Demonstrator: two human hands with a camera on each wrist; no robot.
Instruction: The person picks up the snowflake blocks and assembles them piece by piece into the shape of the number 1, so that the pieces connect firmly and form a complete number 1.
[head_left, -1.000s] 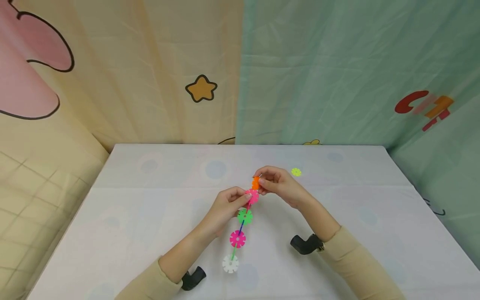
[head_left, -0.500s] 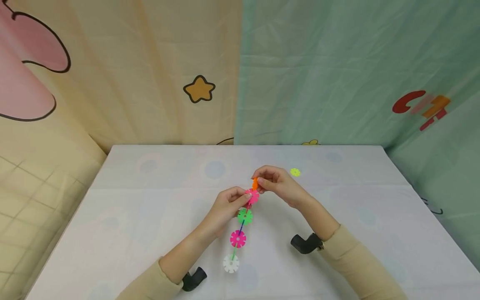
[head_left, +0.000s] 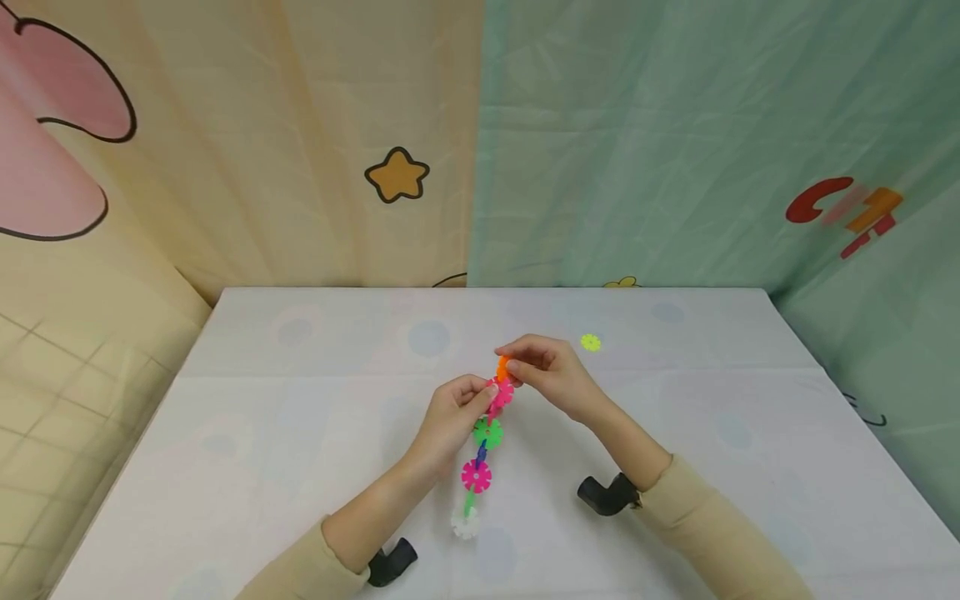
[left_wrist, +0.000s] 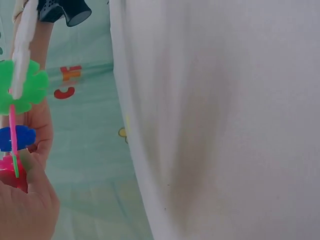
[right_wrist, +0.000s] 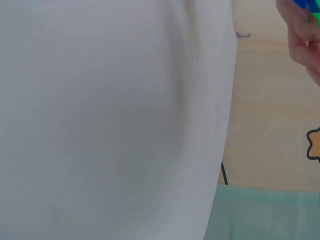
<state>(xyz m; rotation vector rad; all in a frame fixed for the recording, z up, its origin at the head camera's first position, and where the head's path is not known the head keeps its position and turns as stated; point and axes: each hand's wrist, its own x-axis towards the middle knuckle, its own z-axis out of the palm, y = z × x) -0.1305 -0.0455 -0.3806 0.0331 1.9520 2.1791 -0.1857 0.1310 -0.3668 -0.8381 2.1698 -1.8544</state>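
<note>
A chain of slotted plastic snowflake discs hangs over the table in the head view. My left hand (head_left: 450, 421) pinches it near the top, at a pink disc (head_left: 504, 392). Below follow a green disc (head_left: 488, 432), a blue one (head_left: 482, 455) mostly edge-on, another pink disc (head_left: 476, 477), a thin green one and a white disc (head_left: 465, 525) at the lower end. Between thumb and fingers, my right hand (head_left: 551, 373) pinches an orange disc (head_left: 503, 367) touching the upper pink one. In the left wrist view, a green disc (left_wrist: 35, 82) shows close up.
A loose yellow snowflake disc (head_left: 591, 342) lies on the white-covered table (head_left: 300, 433) beyond my right hand. Printed curtains (head_left: 637, 167) stand behind the table. Black wrist mounts (head_left: 607, 495) sit by both sleeves.
My right hand has shifted slightly left with the orange disc, which has turned in its fingers. The chain has twisted a little, and its lower white end looks more tilted.
</note>
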